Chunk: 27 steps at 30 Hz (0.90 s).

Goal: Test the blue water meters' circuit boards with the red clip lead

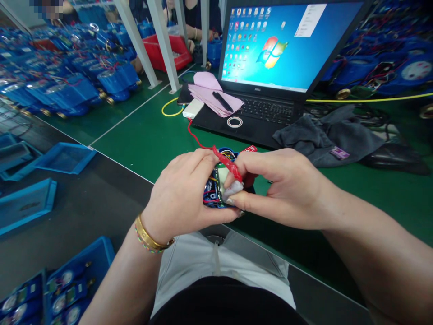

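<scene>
Just past the table's front edge, my left hand [181,194] is closed round a small blue meter housing [210,197] with its inside showing. Inside the housing are a circuit board edge, a pale panel and red, yellow and black wires. My right hand [287,187] pinches a whitish probe tip [234,190] between thumb and fingers and presses it against the panel. Red tape wraps the cable [225,160] behind the probe, which runs back to a white adapter box [193,109]. The exact contact point is hidden by my fingers.
A laptop [250,108] stands behind my hands, with pink cloth [206,90], a black pen [222,102] and a ring [234,122] on it. A grey cloth [328,133] lies right. Blue meters [67,85] crowd the left; blue trays [27,205] lie lower. People sit opposite.
</scene>
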{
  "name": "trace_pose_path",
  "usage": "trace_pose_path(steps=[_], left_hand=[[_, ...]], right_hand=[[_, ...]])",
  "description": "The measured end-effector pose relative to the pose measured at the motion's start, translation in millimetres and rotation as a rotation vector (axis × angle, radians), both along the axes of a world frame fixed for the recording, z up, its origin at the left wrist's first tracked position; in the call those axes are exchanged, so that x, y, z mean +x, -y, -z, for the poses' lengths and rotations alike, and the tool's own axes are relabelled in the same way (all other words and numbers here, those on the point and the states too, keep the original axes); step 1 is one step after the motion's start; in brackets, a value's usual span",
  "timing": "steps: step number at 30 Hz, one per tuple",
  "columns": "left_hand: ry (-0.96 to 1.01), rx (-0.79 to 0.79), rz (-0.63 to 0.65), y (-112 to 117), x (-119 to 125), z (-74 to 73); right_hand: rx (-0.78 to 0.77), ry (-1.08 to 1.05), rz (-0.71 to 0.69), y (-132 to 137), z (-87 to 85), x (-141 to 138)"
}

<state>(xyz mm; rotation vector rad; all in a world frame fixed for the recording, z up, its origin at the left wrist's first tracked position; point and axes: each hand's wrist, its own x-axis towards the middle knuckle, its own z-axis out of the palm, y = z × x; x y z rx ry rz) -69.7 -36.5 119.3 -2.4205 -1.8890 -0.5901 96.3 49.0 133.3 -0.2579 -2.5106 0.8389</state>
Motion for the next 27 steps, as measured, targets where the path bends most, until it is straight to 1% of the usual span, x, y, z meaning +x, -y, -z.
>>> trace_pose_path(steps=[7,9,11,13,14,15,16,17,18,19,21,22,24,25,26,27], left_hand=[[0.014,0.013,-0.010,0,0,0.9],[0.017,0.014,-0.014,0,0,1.3],[0.021,0.006,-0.020,0,-1,1.6],[0.024,-0.004,-0.025,-1,-2,1.9],[0.026,-0.002,-0.026,-1,-3,2.0],[0.028,0.004,-0.027,-2,-4,2.3],[0.029,0.009,-0.026,-2,-4,2.6],[0.029,0.012,-0.027,-1,-5,2.9],[0.030,0.014,-0.029,-1,-6,3.4],[0.031,0.013,-0.031,-1,-6,3.8],[0.034,0.008,-0.038,-1,-6,4.7],[0.034,0.010,-0.039,-1,-6,4.9],[0.036,0.017,-0.035,-2,-6,4.8],[0.039,0.020,-0.030,-2,-6,4.5],[0.043,0.021,-0.023,-2,-6,4.0],[0.048,0.023,-0.016,-3,-7,3.5]], right_hand=[[-0.030,-0.016,0.002,1,2.6,-1],[-0.068,-0.031,-0.014,2,2.9,-1],[-0.184,-0.061,-0.046,2,3.3,-2],[-0.397,-0.139,-0.057,-5,5.5,-3],[-0.501,-0.194,-0.030,-11,8.1,-3],[-0.569,-0.230,0.038,-19,12.1,-4],[-0.595,-0.233,0.137,-28,17.4,-6],[-0.581,-0.210,0.248,-39,24.0,-7],[-0.529,-0.133,0.371,-50,31.5,-8],[-0.490,-0.065,0.449,-61,39.2,-8],[-0.416,0.025,0.566,-79,52.7,-6],[-0.380,0.034,0.615,-85,57.1,-4],[-0.299,0.021,0.713,-89,59.5,2],[-0.266,0.007,0.748,-87,57.7,5],[-0.253,-0.002,0.727,-83,54.6,8],[-0.270,-0.001,0.629,-78,51.0,10]])
